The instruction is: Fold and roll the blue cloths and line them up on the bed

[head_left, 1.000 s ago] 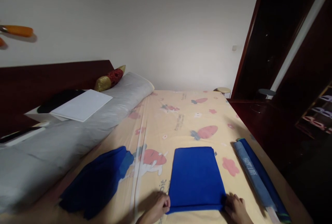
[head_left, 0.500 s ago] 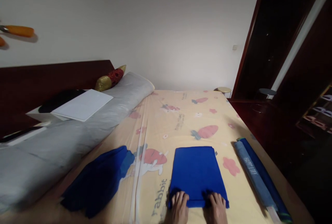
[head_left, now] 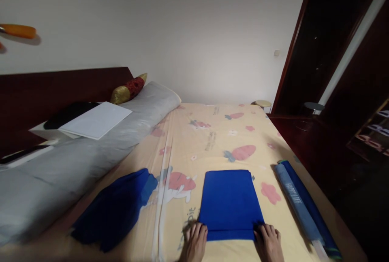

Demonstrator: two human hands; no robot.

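Presses near corners of cloth (head_left: 229, 199) with flat, open left hand (head_left: 196, 241) and right hand (head_left: 269, 241), now wider apart; sheet (head_left: 212, 132) writing too blurry to read.

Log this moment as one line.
left hand: at near-left corner of folded blue cloth | right hand: at near-right corner | cloth flat on bed sheet

The room is dim, with soft light falling on the far white wall (head_left: 182, 31) and the middle of the bed (head_left: 212, 140), the right side with the doorway (head_left: 322, 51) sinks into near-black shadow, straight lines bow at the edges from wide-angle distortion, and the near bottom edge is slightly soft.
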